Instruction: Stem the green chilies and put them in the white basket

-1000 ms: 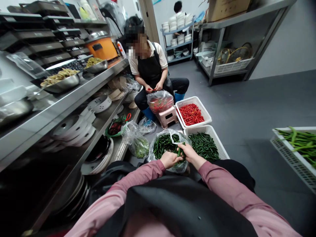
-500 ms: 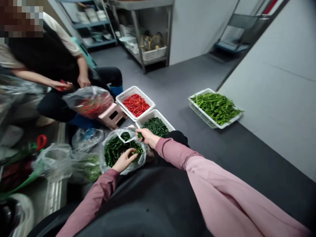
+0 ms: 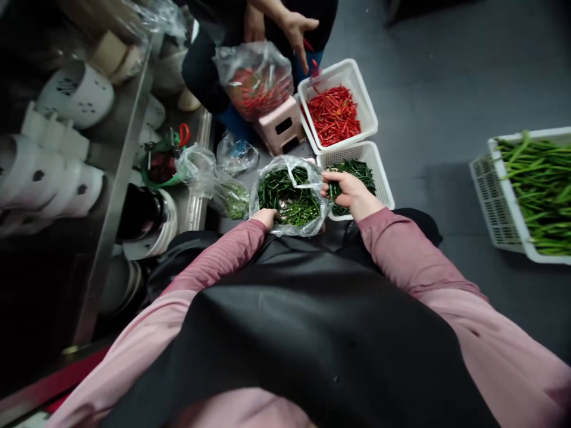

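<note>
While the right hand [image 3: 345, 189] had its fingers curled around a small bunch of slim dark green chillies [image 3: 333, 190], the left hand [image 3: 267, 218] was down at the near left edge of a clear, crinkly plastic bag [image 3: 256, 199]. Its fingers were bent, but I honestly couldn't tell if they had hold of anything. That bag stood open, with loads more of the same chillies inside and a pale strap [image 3: 292, 177] looping over the far part of its mouth.

Just to the right of the bag was a white plastic basket [image 3: 387, 189], also holding dark green chillies, though the right hand and its bunch blocked part of the view in. Right behind it sat a second white basket [image 3: 368, 104] with a pile of thin red chillies [image 3: 334, 116]. A co-worker's open hand [image 3: 298, 30] was spread out near that one's far left corner.

To the left of the red pile, a pale pink plastic stool [image 3: 273, 126] had a clear bag of red chillies [image 3: 259, 89] on it. Over on the left were a knotted-looking clear bag with light green stuff in it [image 3: 234, 199], a green plastic container with dark red contents [image 3: 164, 169], red looped handles [image 3: 184, 135] beside that, and a metal shelf [image 3: 120, 178] of white pots with holes [image 3: 78, 95]. Well off to the right, a white slatted crate [image 3: 504, 202] was heaped with long bright green peppers [image 3: 544, 190].
</note>
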Motion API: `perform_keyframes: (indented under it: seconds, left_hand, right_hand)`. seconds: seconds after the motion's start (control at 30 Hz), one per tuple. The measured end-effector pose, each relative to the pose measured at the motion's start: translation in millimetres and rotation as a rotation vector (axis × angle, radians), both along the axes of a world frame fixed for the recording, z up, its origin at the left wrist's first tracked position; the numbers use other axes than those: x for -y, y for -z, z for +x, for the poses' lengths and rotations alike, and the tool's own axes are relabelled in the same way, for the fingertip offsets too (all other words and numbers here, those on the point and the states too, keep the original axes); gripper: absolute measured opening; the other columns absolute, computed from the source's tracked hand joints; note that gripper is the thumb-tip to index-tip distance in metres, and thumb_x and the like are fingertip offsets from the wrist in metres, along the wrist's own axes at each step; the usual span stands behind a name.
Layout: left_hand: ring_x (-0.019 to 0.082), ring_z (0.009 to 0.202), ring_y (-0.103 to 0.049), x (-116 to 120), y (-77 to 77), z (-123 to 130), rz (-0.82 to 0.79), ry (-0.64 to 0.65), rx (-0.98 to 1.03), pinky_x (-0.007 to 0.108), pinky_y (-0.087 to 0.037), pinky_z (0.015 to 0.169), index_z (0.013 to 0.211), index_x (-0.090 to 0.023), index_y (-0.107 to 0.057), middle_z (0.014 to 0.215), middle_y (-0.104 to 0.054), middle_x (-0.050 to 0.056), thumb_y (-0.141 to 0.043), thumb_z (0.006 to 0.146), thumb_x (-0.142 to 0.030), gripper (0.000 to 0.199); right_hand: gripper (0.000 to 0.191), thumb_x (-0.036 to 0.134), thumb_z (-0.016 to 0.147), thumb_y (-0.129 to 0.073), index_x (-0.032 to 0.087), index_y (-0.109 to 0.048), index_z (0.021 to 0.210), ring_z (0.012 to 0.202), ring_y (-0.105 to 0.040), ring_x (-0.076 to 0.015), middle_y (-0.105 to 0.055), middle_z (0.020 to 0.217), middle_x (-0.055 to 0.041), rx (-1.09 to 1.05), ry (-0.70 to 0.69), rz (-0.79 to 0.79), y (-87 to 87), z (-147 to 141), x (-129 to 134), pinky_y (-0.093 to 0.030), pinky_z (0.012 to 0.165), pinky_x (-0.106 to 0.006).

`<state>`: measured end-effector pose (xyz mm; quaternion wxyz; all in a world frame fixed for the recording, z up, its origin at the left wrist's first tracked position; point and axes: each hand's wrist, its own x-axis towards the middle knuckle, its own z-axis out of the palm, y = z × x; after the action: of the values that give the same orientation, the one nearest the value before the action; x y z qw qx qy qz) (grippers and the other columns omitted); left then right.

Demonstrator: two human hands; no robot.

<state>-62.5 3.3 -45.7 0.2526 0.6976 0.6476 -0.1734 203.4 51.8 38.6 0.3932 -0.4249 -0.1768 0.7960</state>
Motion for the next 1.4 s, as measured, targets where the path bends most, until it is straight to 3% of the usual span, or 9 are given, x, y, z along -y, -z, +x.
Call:
perform_keyframes:
  seconds: [0.17,0.33,0.47,0.53,0.8,0.9,1.0,1.17,1.4]
  left_hand:
    - [0.024,0.103,-0.06,10,-0.5,11,0.035,-0.002,-0.131,0.032,-0.044,0.086,0.12,-0.018,-0.047,0.112,-0.06,0.015,-0.052,0.081,-0.028,0.04]
    - [0.026,0.103,-0.06,13,6.7,24,0.095,-0.244,-0.072,0.033,-0.045,0.084,0.118,-0.014,-0.042,0.109,-0.06,0.017,-0.048,0.084,-0.038,0.041]
    - [0.028,0.103,-0.06,8,15.4,32,0.154,-0.459,-0.098,0.034,-0.046,0.084,0.121,-0.014,-0.039,0.12,-0.052,0.02,-0.055,0.079,-0.048,0.057]
    - [0.027,0.103,-0.06,3,19.0,34,0.157,-0.501,-0.117,0.034,-0.046,0.083,0.122,-0.015,-0.041,0.123,-0.049,0.021,-0.055,0.078,-0.049,0.057]
    - [0.025,0.105,-0.059,-9,25.3,38,-0.011,-0.374,-0.03,0.031,-0.046,0.086,0.118,-0.017,-0.052,0.115,-0.058,0.016,-0.064,0.072,-0.043,0.054]
    - [0.027,0.106,-0.058,-9,25.9,43,0.071,-0.381,-0.075,0.033,-0.047,0.086,0.119,-0.014,-0.053,0.122,-0.052,0.02,-0.065,0.07,-0.047,0.06]
    - [0.027,0.104,-0.059,-14,24.8,43,0.101,-0.328,-0.069,0.033,-0.046,0.087,0.112,-0.012,-0.059,0.123,-0.05,0.02,-0.064,0.071,-0.042,0.051]
    - [0.021,0.095,-0.062,-21,19.5,30,0.029,-0.379,0.093,0.027,-0.047,0.083,0.105,-0.013,-0.064,0.104,-0.064,0.013,-0.066,0.07,-0.039,0.044]
    - [0.012,0.071,-0.062,-10,1.1,11,-0.156,-0.554,0.591,0.023,-0.05,0.066,0.098,-0.012,-0.061,0.088,-0.068,0.005,-0.068,0.072,-0.029,0.031]
  right_hand:
    - [0.023,0.007,0.067,-0.064,0.017,-0.043,0.069,0.042,-0.043,-0.0066,-0.044,0.05,0.0062,0.07,-0.114,0.107,5.4,-16,12,-0.043,0.041,-0.021]
    - [0.023,0.009,0.065,-0.065,0.018,-0.045,0.069,0.041,-0.041,-0.0066,-0.043,0.049,0.0064,0.113,-0.209,0.107,11.7,-28,23,-0.041,0.037,-0.021]
    - [0.025,0.01,0.064,-0.067,0.018,-0.043,0.067,0.04,-0.04,-0.0063,-0.043,0.049,0.0063,0.159,-0.219,0.104,12.5,-30,24,-0.041,0.037,-0.02]
    - [0.025,0.011,0.063,-0.067,0.018,-0.043,0.067,0.04,-0.04,-0.0063,-0.043,0.049,0.0062,0.171,-0.211,0.114,12.4,-31,23,-0.041,0.036,-0.02]
    - [0.024,0.013,0.062,-0.067,0.018,-0.044,0.064,0.038,-0.04,-0.0069,-0.042,0.046,0.0061,0.189,-0.208,0.122,16.6,-35,22,-0.042,0.035,-0.021]
    - [0.023,0.012,0.063,-0.066,0.018,-0.044,0.064,0.038,-0.041,-0.0071,-0.043,0.046,0.0061,0.188,-0.197,0.128,16.7,-34,23,-0.041,0.035,-0.021]
    - [0.024,0.012,0.064,-0.067,0.019,-0.044,0.064,0.037,-0.041,-0.0072,-0.042,0.046,0.0063,0.203,-0.186,0.111,16.7,-34,23,-0.041,0.034,-0.021]
    - [0.026,0.012,0.065,-0.068,0.019,-0.043,0.065,0.036,-0.042,-0.0075,-0.042,0.045,0.0067,0.217,-0.187,0.112,18.7,-34,19,-0.042,0.034,-0.021]
    - [0.019,0.01,0.066,-0.065,0.017,-0.048,0.066,0.035,-0.04,-0.0065,-0.046,0.046,0.0056,0.32,-0.258,0.115,25.1,-41,18,-0.04,0.032,-0.02]
